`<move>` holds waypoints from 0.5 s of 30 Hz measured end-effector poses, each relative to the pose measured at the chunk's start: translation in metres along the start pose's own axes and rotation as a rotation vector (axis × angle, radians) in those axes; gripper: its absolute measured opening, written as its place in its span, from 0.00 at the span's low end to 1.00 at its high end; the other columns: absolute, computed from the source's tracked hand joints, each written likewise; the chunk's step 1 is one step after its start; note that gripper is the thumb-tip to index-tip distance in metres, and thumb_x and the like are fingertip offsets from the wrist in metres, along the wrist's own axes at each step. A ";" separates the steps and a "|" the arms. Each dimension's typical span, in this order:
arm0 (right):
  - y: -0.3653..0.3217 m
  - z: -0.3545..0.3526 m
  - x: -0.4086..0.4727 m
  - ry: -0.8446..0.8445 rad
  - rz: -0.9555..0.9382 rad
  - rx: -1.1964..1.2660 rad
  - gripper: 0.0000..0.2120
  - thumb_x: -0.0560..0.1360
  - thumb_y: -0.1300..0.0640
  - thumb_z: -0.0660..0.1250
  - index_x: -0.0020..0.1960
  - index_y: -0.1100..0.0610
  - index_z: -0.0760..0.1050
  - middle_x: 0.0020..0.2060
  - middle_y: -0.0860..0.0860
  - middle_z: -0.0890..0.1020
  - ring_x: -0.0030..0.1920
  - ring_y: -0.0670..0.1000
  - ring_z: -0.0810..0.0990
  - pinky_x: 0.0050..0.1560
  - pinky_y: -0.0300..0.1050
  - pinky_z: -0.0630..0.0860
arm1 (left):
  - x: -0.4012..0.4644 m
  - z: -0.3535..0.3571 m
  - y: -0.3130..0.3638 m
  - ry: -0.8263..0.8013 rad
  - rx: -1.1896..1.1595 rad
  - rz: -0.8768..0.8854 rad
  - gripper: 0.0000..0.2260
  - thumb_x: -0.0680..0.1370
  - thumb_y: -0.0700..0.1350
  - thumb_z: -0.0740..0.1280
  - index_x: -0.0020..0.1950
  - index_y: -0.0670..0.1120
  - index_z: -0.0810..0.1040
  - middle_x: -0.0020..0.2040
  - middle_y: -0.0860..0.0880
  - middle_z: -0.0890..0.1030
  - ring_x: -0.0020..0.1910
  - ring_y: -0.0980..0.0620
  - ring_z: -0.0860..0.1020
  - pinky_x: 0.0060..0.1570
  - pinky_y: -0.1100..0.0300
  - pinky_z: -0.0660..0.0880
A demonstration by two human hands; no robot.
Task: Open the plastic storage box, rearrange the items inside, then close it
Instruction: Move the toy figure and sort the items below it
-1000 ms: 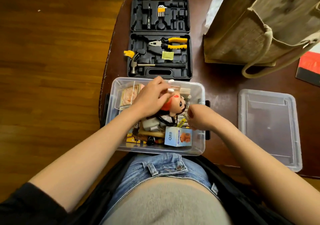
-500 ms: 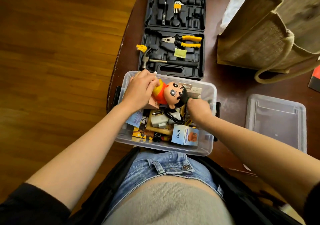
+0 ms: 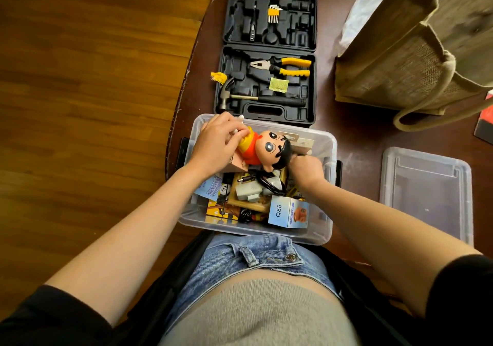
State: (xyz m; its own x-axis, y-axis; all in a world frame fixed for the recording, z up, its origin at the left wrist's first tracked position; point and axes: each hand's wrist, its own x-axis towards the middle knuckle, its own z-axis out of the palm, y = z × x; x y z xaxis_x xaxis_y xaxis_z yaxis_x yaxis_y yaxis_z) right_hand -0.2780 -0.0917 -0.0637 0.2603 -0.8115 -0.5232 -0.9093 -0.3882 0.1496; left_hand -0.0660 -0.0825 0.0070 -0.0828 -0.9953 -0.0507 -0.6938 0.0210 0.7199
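The plastic storage box [image 3: 324,145] sits open at the near edge of the dark counter [image 3: 354,137], just in front of the person's lap, with its clear lid [image 3: 426,185] lying flat to the right, apart from it. In the head view, much of what fills the box is a jumble: a grey adapter with a black cable [image 3: 256,188], a small blue carton marked Q88 [image 3: 288,211], printed cards at the left and a wooden piece under them, none easy to separate. Both forearms cross the box and cover parts of its contents.

The left hand [image 3: 216,143] lies curled over the body of a cartoon doll [image 3: 266,148] in a red shirt, fingers bent around its lower end, which is hidden beneath the palm; a tan box under the hand is mostly covered. The right hand [image 3: 305,167] is closed into a loose fist just beside the doll's black hair, fingers turned down into the box; whether it grips anything cannot be told.

Beyond the box lies an open black tool case [image 3: 269,52] with pliers [image 3: 282,67] and a hammer [image 3: 261,99]. A burlap bag [image 3: 413,52] at upper right is cut off by the frame.
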 end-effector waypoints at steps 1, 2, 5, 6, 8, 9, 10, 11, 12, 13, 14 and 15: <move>-0.001 0.002 -0.001 -0.001 0.025 0.047 0.15 0.75 0.70 0.58 0.61 0.64 0.70 0.50 0.56 0.82 0.47 0.57 0.82 0.34 0.45 0.71 | 0.000 0.000 0.000 0.001 -0.009 -0.001 0.08 0.79 0.42 0.64 0.53 0.43 0.82 0.50 0.46 0.77 0.56 0.47 0.73 0.60 0.45 0.68; -0.003 0.003 -0.004 0.001 0.052 0.093 0.15 0.75 0.70 0.58 0.61 0.65 0.69 0.50 0.57 0.82 0.47 0.58 0.82 0.35 0.46 0.70 | 0.000 0.000 -0.001 0.003 -0.017 0.000 0.08 0.79 0.42 0.64 0.53 0.43 0.82 0.50 0.47 0.77 0.56 0.48 0.73 0.60 0.45 0.68; -0.007 0.006 -0.015 0.005 0.100 0.156 0.14 0.75 0.69 0.58 0.61 0.66 0.67 0.53 0.60 0.80 0.48 0.59 0.81 0.35 0.46 0.71 | 0.000 0.000 -0.002 0.001 -0.028 0.002 0.08 0.79 0.41 0.64 0.53 0.43 0.82 0.49 0.47 0.76 0.54 0.48 0.73 0.59 0.45 0.69; -0.007 0.007 -0.019 0.006 0.098 0.158 0.14 0.75 0.69 0.58 0.60 0.66 0.67 0.54 0.60 0.79 0.49 0.59 0.81 0.36 0.46 0.72 | 0.000 0.000 -0.002 0.002 -0.029 0.003 0.08 0.79 0.41 0.64 0.53 0.43 0.82 0.49 0.46 0.77 0.54 0.47 0.74 0.59 0.45 0.69; -0.007 0.008 -0.026 0.001 0.076 0.161 0.15 0.75 0.68 0.59 0.61 0.66 0.68 0.56 0.60 0.77 0.52 0.59 0.79 0.40 0.47 0.75 | 0.000 0.000 -0.003 0.006 -0.033 0.004 0.08 0.79 0.41 0.64 0.53 0.43 0.82 0.49 0.46 0.77 0.54 0.47 0.74 0.58 0.45 0.70; -0.007 0.009 -0.028 -0.008 0.066 0.166 0.17 0.75 0.67 0.60 0.63 0.66 0.68 0.58 0.60 0.76 0.53 0.58 0.79 0.42 0.47 0.76 | 0.000 0.001 -0.003 0.008 -0.035 0.005 0.08 0.79 0.41 0.64 0.53 0.43 0.82 0.49 0.45 0.77 0.54 0.47 0.74 0.58 0.45 0.70; -0.007 0.009 -0.030 -0.016 0.057 0.170 0.18 0.75 0.67 0.60 0.64 0.66 0.67 0.59 0.60 0.75 0.55 0.58 0.78 0.44 0.47 0.76 | 0.000 0.001 -0.003 0.010 -0.035 0.007 0.08 0.79 0.41 0.64 0.53 0.43 0.82 0.49 0.45 0.77 0.54 0.47 0.73 0.58 0.46 0.70; -0.007 0.010 -0.030 -0.024 0.054 0.172 0.19 0.75 0.66 0.61 0.65 0.66 0.66 0.60 0.61 0.74 0.56 0.58 0.77 0.45 0.47 0.76 | 0.000 0.002 -0.003 0.009 -0.034 0.009 0.08 0.79 0.41 0.64 0.53 0.43 0.82 0.49 0.45 0.77 0.54 0.47 0.73 0.58 0.46 0.70; -0.007 0.010 -0.030 -0.032 0.056 0.171 0.21 0.75 0.66 0.62 0.66 0.67 0.65 0.61 0.61 0.74 0.57 0.58 0.76 0.46 0.47 0.76 | 0.000 0.002 -0.003 0.008 -0.031 0.012 0.08 0.79 0.41 0.64 0.53 0.43 0.82 0.49 0.46 0.77 0.54 0.48 0.73 0.58 0.46 0.70; -0.007 0.009 -0.029 -0.039 0.060 0.159 0.22 0.74 0.66 0.63 0.67 0.67 0.64 0.62 0.62 0.73 0.58 0.59 0.76 0.47 0.47 0.77 | 0.000 0.002 -0.003 0.008 -0.028 0.013 0.08 0.79 0.41 0.64 0.53 0.44 0.82 0.49 0.46 0.77 0.54 0.48 0.73 0.58 0.46 0.70; -0.008 0.009 -0.027 -0.042 0.065 0.139 0.24 0.74 0.66 0.63 0.68 0.68 0.63 0.63 0.63 0.72 0.58 0.59 0.76 0.47 0.47 0.77 | 0.000 0.002 -0.003 0.009 -0.026 0.014 0.08 0.79 0.41 0.64 0.53 0.44 0.82 0.49 0.46 0.77 0.54 0.48 0.73 0.58 0.47 0.70; -0.008 0.009 -0.025 -0.035 0.073 0.125 0.24 0.74 0.67 0.63 0.68 0.69 0.62 0.64 0.64 0.71 0.58 0.59 0.77 0.46 0.47 0.77 | -0.001 0.002 -0.003 0.008 -0.025 0.015 0.08 0.79 0.41 0.64 0.53 0.44 0.82 0.49 0.47 0.77 0.54 0.48 0.73 0.58 0.47 0.70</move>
State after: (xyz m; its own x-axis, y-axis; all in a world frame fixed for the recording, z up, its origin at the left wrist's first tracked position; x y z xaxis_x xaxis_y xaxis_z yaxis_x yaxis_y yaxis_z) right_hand -0.2803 -0.0643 -0.0590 0.1824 -0.8189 -0.5442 -0.9594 -0.2693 0.0836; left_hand -0.0649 -0.0819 0.0034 -0.0871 -0.9956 -0.0339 -0.6743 0.0339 0.7377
